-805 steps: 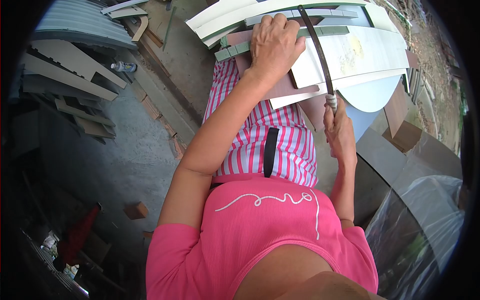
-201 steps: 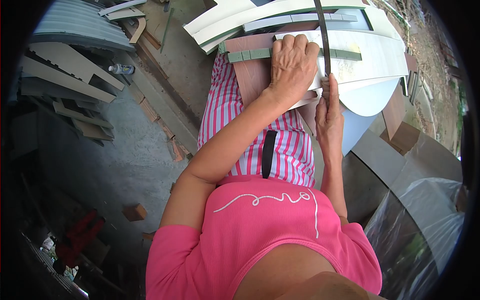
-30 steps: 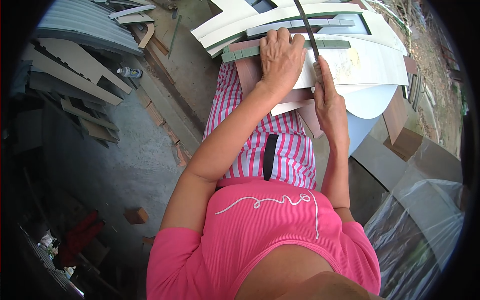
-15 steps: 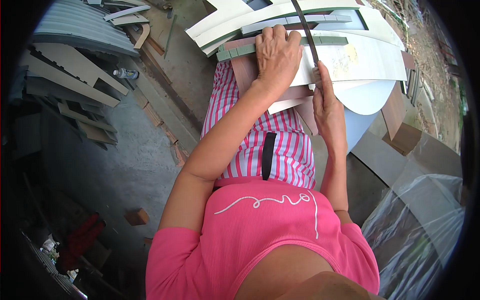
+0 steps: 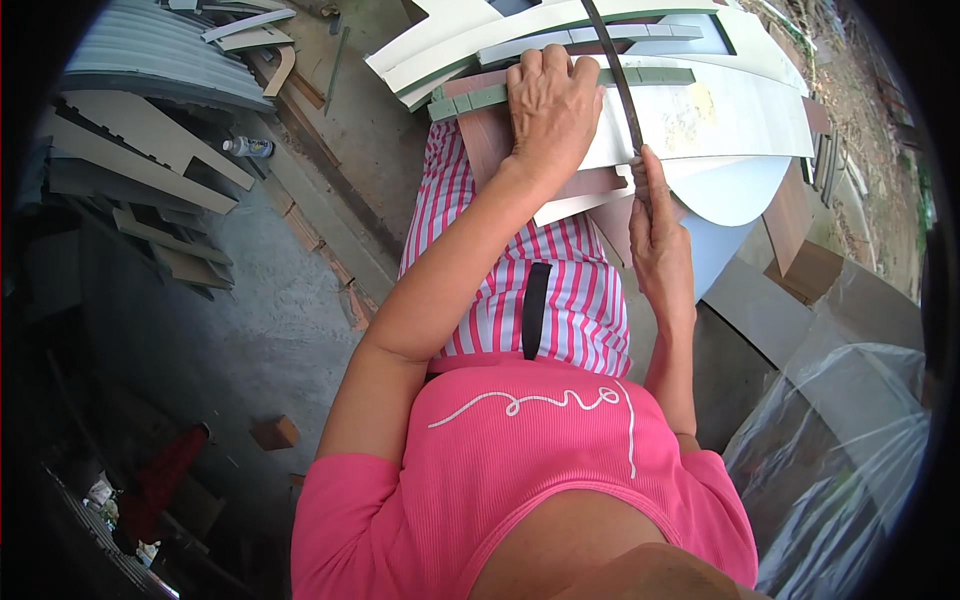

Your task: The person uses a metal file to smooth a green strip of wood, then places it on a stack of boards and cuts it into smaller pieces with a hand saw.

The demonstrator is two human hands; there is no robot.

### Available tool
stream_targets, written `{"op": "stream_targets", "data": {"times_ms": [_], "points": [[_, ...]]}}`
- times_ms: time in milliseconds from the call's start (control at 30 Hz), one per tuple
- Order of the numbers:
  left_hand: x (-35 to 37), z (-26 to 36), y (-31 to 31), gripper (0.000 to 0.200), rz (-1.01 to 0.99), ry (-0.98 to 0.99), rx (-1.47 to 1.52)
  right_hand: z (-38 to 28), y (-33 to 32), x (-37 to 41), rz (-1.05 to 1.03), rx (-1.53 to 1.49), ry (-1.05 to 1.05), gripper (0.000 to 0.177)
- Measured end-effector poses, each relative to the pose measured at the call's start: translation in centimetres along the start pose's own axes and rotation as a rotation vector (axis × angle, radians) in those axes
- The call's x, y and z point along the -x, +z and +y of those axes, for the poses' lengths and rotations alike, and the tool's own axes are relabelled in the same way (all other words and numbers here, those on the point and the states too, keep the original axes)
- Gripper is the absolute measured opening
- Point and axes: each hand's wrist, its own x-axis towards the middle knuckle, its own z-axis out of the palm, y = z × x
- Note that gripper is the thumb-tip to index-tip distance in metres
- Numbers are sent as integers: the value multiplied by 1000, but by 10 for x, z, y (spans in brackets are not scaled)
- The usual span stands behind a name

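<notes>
My left hand [image 5: 553, 115] is curled over a narrow green strip [image 5: 478, 98], pressing it onto a stack of pale boards. Crosswise lines divide the strip into short segments. In my right hand [image 5: 662, 240] is the near end of a long, narrow, dark metal blade [image 5: 614, 70], either a file or a saw blade; its teeth, if any, are too fine to see. The blade crosses over the strip just right of my left hand, its far end beyond the top edge. Under the strip lies a white board [image 5: 750, 125] with a yellowish stain.
Curved cream boards [image 5: 440, 50] lie beyond the strip. A pale blue rounded panel [image 5: 735, 190] sticks out at the right. Left on the floor are cut boards [image 5: 150, 140], a corrugated sheet [image 5: 180, 50] and a bottle [image 5: 248, 147]. Clear plastic sheeting [image 5: 830, 440] drapes at lower right.
My right hand has drawn the blade a short way back toward my body. My left hand stays on the green strip, and the whole view has shifted very slightly.
</notes>
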Motion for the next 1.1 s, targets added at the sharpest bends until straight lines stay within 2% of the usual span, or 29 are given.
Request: {"op": "stream_targets", "data": {"times_ms": [67,200,267,333,467,533,567,633,833,967,1033,1100], "points": [[0,0,0,24,0,2,-9,-2,4,-16,14,1,-53,59],[0,0,-1,24,6,-6,-1,-17,3,-32,-57,-19,83,59],[0,1,-1,24,10,-5,8,-17,1,-28,-76,-18,131,59],[2,1,-1,24,-8,-15,6,-9,1,-17,-21,-23,2,58],[2,1,0,24,-2,-2,5,-2,-1,5,-5,-18,43,57],[2,0,0,24,-5,3,-1,-5,-4,6,-50,-18,146,56],[1,0,1,24,-3,4,-1,-4,-3,3,-49,-18,144,56],[1,0,1,23,6,8,-8,-1,2,-9,5,5,-17,57],[1,0,0,23,14,1,-8,-17,5,-32,-34,-22,87,56],[2,1,-1,24,-9,-12,-3,-8,3,-14,-30,-30,64,55],[2,1,1,24,8,-6,-10,7,7,0,45,27,-22,55],[3,1,1,24,-4,-6,-9,8,5,5,7,3,52,55]]}}
